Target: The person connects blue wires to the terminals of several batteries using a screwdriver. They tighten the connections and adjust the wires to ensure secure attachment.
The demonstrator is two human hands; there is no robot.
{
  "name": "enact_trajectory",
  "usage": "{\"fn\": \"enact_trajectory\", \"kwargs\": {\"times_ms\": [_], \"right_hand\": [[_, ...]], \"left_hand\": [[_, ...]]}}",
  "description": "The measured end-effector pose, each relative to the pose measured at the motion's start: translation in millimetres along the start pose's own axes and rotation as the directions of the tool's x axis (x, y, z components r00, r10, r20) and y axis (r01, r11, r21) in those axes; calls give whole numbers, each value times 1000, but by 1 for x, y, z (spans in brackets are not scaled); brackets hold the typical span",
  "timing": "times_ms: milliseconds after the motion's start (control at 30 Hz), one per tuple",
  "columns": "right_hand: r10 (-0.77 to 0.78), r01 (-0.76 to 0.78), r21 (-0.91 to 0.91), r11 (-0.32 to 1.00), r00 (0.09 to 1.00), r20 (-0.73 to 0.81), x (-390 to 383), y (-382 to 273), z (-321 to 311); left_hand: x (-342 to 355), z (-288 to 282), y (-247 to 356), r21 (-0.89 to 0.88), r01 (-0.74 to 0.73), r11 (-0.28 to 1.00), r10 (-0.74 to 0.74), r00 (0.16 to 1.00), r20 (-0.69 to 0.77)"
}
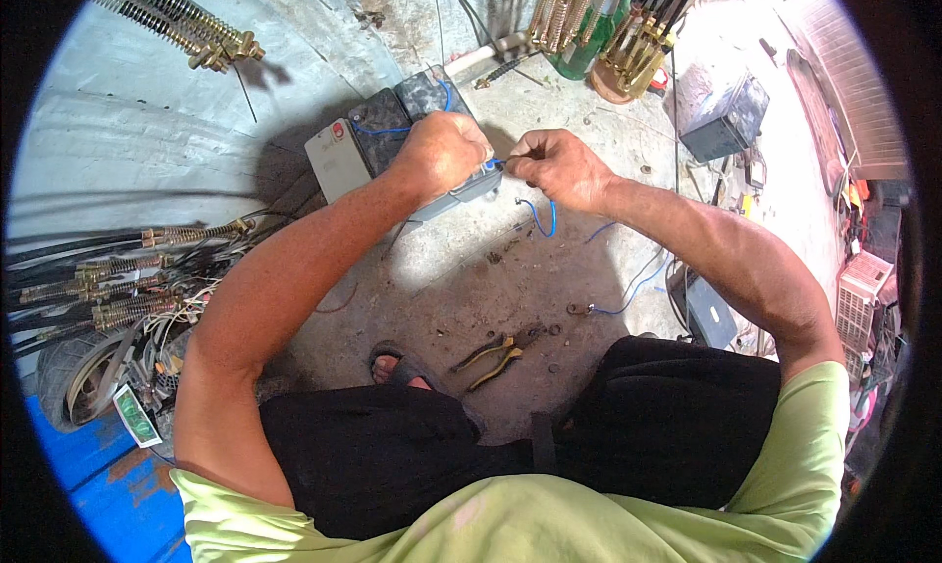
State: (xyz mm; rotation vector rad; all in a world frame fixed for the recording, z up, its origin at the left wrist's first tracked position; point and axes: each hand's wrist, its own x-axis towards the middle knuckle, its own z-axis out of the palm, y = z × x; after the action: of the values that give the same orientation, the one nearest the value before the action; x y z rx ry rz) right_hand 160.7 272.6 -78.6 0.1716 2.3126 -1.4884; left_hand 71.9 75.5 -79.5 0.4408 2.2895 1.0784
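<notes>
Both my hands meet over the edge of a group of grey and black box-shaped batteries. My left hand is closed, its thumb and finger pressed on a short blue wire at the battery's corner. My right hand pinches the thin dark end of that wire from the other side. The exact joint between the fingertips is too small to make out. Other blue wires run across the battery tops. A loose looped blue wire shows just below my right hand.
Yellow-and-black pliers lie on the concrete floor by my sandalled foot. Another blue wire trails at the right. A dark battery, a green bottle and spring-ended hoses stand behind. More hoses lie left.
</notes>
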Motion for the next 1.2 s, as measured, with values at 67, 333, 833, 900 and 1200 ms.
{"fn": "enact_trajectory", "kwargs": {"times_ms": [67,333,833,900,1200], "right_hand": [[-4,4,13,1000,1000,4,0,1,2],[-2,2,-30,1000,1000,16,0,-3,-3],[25,-25,-65,998,1000,7,11,9,-7],[24,-23,-59,998,1000,12,11,7,-6],[21,-18,-32,999,997,71,9,3,-9]], "left_hand": [[0,-3,3,-40,42,998,-40,997,63],[4,-3,-4,74,-140,987,134,988,76],[-19,0,1,405,-446,798,474,880,34],[-19,-1,1,423,-433,796,465,885,31],[-14,-1,-6,140,-325,935,328,945,-5]]}}
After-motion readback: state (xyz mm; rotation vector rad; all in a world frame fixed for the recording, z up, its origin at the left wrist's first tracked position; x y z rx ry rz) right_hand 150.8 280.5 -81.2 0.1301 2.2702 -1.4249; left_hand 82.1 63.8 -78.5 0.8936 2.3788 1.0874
